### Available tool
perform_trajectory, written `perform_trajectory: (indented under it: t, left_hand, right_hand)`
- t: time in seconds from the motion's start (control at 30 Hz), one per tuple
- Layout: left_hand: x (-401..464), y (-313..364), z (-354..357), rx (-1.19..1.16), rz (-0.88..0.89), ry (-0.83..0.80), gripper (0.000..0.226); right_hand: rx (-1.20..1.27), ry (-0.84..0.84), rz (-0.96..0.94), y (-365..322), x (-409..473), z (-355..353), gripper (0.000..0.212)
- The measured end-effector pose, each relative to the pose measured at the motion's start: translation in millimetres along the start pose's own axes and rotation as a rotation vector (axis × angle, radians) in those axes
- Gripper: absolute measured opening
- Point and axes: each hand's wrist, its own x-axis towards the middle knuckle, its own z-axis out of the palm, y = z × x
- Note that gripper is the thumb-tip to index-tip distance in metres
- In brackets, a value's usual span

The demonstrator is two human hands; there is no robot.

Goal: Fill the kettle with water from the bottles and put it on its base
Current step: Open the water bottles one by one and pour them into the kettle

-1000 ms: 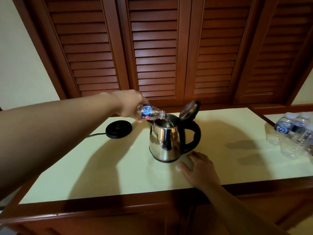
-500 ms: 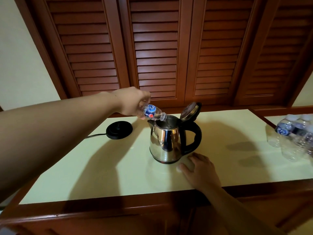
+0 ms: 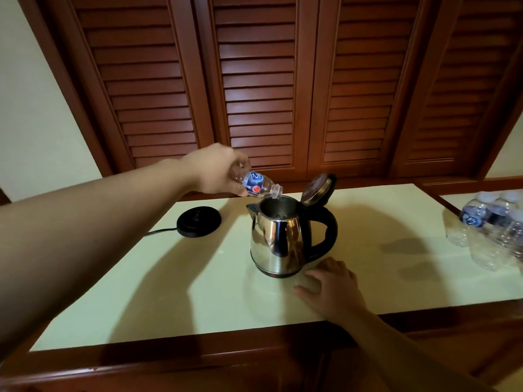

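The left hand [image 3: 218, 172] grips a small water bottle [image 3: 259, 185] by its lower body, fingers curled round it, and holds it tipped neck-down so that its mouth sits just over the far-left rim of the kettle [image 3: 278, 241]. Left of the kettle, well apart from it, the black base [image 3: 198, 221] lies on the pale counter [image 3: 169, 278] with its cord trailing off to the left. The kettle stands upright near the counter's middle, its lid [image 3: 317, 189] swung up and back, handle to the right. Just beside the kettle's foot, on the near right, the right hand [image 3: 331, 284] rests flat on the counter with fingers spread and relaxed, holding nothing. At the far right edge stands a cluster of more bottles [image 3: 492, 230] (some look clear and empty, though that is hard to judge).

The risk here is spillage: the bottle's mouth is at the rim rather than over the centre, so a small drift to the left would send water down the steel wall and onto the counter, towards the base's cord. Nothing steadies the kettle either, since the right hand is beside it, not on it.

Compared with a second ago, the bottle is tilted more steeply downward and the left hand sits a little higher; kettle, base and right hand are unmoved.
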Motion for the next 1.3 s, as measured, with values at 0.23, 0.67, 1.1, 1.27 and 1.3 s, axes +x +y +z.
perform_trajectory:
  t: [0.23, 0.67, 1.1, 1.27, 1.3]
  left_hand:
    - [-54, 3, 55, -0.46, -0.088, 0.202, 0.047]
    - [-103, 58, 125, -0.832, -0.091, 0.294, 0.046]
    - [-93, 87, 136, -1.016, -0.08, 0.245, 0.056]
    - [-86, 98, 137, -1.121, -0.096, 0.172, 0.043]
    - [-84, 103, 135, -1.148, -0.092, 0.153, 0.038]
  right_hand:
    - [0.309, 0.036, -0.104, -11, -6, -25, 0.022]
    - [0.601, 0.073, -0.239, -52, -2, -122, 0.024]
    - [0.561, -0.092, -0.162, -29, -5, -136, 0.02]
    - [0.595, -0.107, -0.226, -12, -13, -151, 0.013]
    - [0.605, -0.089, -0.245, -9, -14, -155, 0.02]
